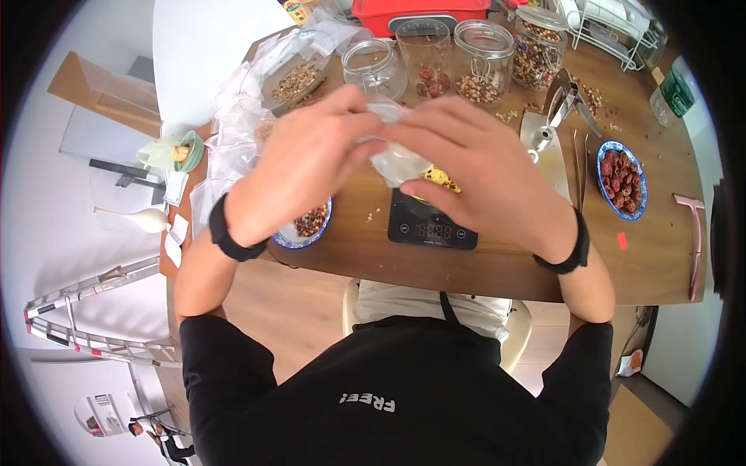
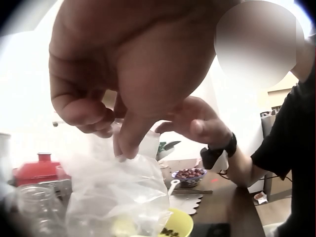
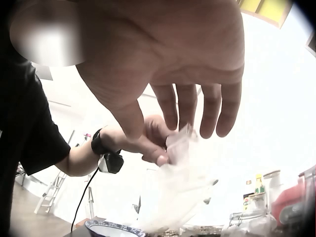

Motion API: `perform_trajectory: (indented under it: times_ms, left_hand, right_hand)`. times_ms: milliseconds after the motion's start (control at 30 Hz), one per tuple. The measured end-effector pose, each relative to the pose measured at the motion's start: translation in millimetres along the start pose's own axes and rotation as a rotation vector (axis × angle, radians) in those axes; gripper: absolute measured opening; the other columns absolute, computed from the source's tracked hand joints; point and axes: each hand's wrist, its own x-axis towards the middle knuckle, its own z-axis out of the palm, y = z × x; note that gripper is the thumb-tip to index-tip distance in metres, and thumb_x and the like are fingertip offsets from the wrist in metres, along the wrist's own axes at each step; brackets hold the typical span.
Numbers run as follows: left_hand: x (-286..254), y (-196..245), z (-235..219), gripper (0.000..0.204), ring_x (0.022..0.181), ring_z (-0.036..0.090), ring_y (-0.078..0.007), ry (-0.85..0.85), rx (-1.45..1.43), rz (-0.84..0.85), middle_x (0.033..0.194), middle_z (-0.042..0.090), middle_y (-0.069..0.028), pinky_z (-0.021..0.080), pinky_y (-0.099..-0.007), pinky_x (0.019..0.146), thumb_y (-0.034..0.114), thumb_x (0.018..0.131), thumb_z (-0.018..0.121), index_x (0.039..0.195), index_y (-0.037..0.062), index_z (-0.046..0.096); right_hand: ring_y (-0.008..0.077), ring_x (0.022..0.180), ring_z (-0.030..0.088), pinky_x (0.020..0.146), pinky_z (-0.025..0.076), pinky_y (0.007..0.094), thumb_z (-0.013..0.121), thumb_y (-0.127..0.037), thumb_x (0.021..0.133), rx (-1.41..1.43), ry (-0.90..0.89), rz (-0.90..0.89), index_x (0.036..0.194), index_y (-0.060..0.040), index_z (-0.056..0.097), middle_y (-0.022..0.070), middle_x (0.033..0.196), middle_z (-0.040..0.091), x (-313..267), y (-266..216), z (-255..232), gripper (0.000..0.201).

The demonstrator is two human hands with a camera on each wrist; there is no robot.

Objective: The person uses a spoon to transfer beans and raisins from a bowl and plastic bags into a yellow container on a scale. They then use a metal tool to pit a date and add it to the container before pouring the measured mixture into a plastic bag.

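My left hand (image 1: 307,159) pinches the upper edge of a clear plastic bag (image 1: 398,165) between thumb and fingers. The bag hangs down from that grip in the left wrist view, close over a yellow bowl (image 2: 181,223) with dark bits inside. Beside the bag, my right hand (image 1: 489,175) has its fingers extended and the thumb apart; in the right wrist view its fingertips overlap the bag's top edge. Under the bowl sits a black kitchen scale (image 1: 431,231) with a digital display. Part of the bowl is hidden by the bag and right hand.
Glass jars (image 1: 483,66) of dried ingredients line the back, before a red appliance (image 1: 420,14). Plastic bags (image 1: 237,116) lie left. A patterned bowl (image 1: 326,221) stands near the left forearm. On the right are tongs (image 1: 576,167), a bowl of dried red fruit (image 1: 622,182) and a pink peeler-shaped tool (image 1: 695,245).
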Motion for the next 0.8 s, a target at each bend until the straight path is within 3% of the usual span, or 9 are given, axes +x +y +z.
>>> perform_trajectory:
  times_ms: [167,267,333,400,500,533,600,633,800]
  left_hand:
    - [-1.9,4.1,14.5,0.021,0.075,0.061,-0.0267,0.045,-0.084,0.029,0.098,0.058,-0.0091,0.048,-0.035,0.063,0.005,0.086,0.073,0.107,0.0066,0.069]
    - [-1.0,4.6,19.9,0.04,0.085,0.064,-0.0238,0.168,-0.294,-0.103,0.112,0.056,-0.0094,0.053,-0.0354,0.071,0.007,0.088,0.071,0.127,0.0082,0.061]
    - [-5.8,-5.7,43.6,0.061,0.094,0.062,-0.0165,0.614,-0.622,-0.212,0.123,0.052,-0.0111,0.054,-0.0317,0.075,0.005,0.09,0.071,0.145,0.0069,0.045]
    - [-16.9,-23.6,54.4,0.06,0.104,0.06,-0.0157,0.635,-0.696,-0.263,0.131,0.049,-0.0129,0.055,-0.0318,0.08,0.015,0.098,0.065,0.15,0.0031,0.036]
    - [-26.7,-25.5,54.3,0.053,0.11,0.063,-0.0211,0.331,-1.302,-0.693,0.135,0.056,-0.0159,0.055,-0.0335,0.087,0.037,0.108,0.047,0.143,-0.0019,0.044]
    - [-27.9,-26.2,55.1,0.053,0.11,0.063,-0.0211,0.336,-1.299,-0.691,0.135,0.056,-0.0159,0.055,-0.0335,0.087,0.037,0.108,0.047,0.143,-0.0019,0.044]
    - [-33.1,-29.5,61.4,0.043,0.105,0.067,-0.0218,-0.016,-1.644,-0.55,0.123,0.065,-0.0158,0.056,-0.0328,0.086,0.033,0.109,0.045,0.133,-0.0021,0.053]
    - [-32.1,-27.3,66.2,0.038,0.103,0.068,-0.0215,0.013,-1.643,-0.535,0.115,0.069,-0.0152,0.057,-0.0321,0.086,0.03,0.109,0.044,0.125,-0.0017,0.058]
    - [-29.8,-45.6,78.2,0.033,0.105,0.068,-0.0199,0.029,-1.846,-0.547,0.119,0.068,-0.0151,0.058,-0.0315,0.086,0.024,0.108,0.047,0.127,-0.001,0.057]
  right_hand:
    - [0.0257,0.086,0.063,0.073,0.054,0.0394,0.078,-0.015,0.078,-0.054,-0.152,0.128,0.092,-0.0076,0.065,0.0042,0.084,0.066,-7.4,5.4,6.6,0.021]
    - [0.0288,0.074,0.064,0.064,0.052,0.0414,0.076,-0.018,0.083,-0.036,-0.144,0.275,0.087,-0.0073,0.066,0.0078,0.073,0.065,-6.9,17.8,8.0,0.015]
    - [0.0301,0.07,0.064,0.062,0.051,0.0409,0.076,-0.018,0.084,-0.01,-0.058,0.308,0.087,-0.0072,0.067,0.0093,0.071,0.064,-5.1,25.4,9.1,0.014]
    - [0.0314,0.065,0.063,0.059,0.05,0.0404,0.076,-0.018,0.085,0.009,0.035,0.342,0.086,-0.0072,0.068,0.0109,0.068,0.064,-1.2,29.6,6.0,0.014]
    - [0.028,0.062,0.064,0.056,0.049,0.0357,0.078,-0.02,0.084,0.091,0.16,0.429,0.086,-0.0071,0.071,0.0109,0.069,0.066,3.2,28.4,-0.3,0.015]
    - [0.028,0.062,0.064,0.056,0.049,0.0357,0.078,-0.02,0.084,0.092,0.163,0.424,0.086,-0.0071,0.071,0.0109,0.069,0.066,4.0,27.4,-0.1,0.015]
    - [0.0278,0.06,0.063,0.055,0.049,0.0356,0.078,-0.021,0.085,0.01,0.18,0.297,0.086,-0.0063,0.071,0.0104,0.068,0.065,3.9,24.6,1.8,0.016]
    - [0.0278,0.06,0.063,0.055,0.049,0.0356,0.078,-0.021,0.085,0.012,0.18,0.298,0.086,-0.0063,0.071,0.0104,0.068,0.065,3.6,24.9,2.2,0.016]
    - [0.0265,0.057,0.062,0.053,0.047,0.0349,0.077,-0.02,0.086,0.11,0.1,0.342,0.088,-0.0061,0.073,0.0114,0.065,0.064,1.5,30.3,2.2,0.014]
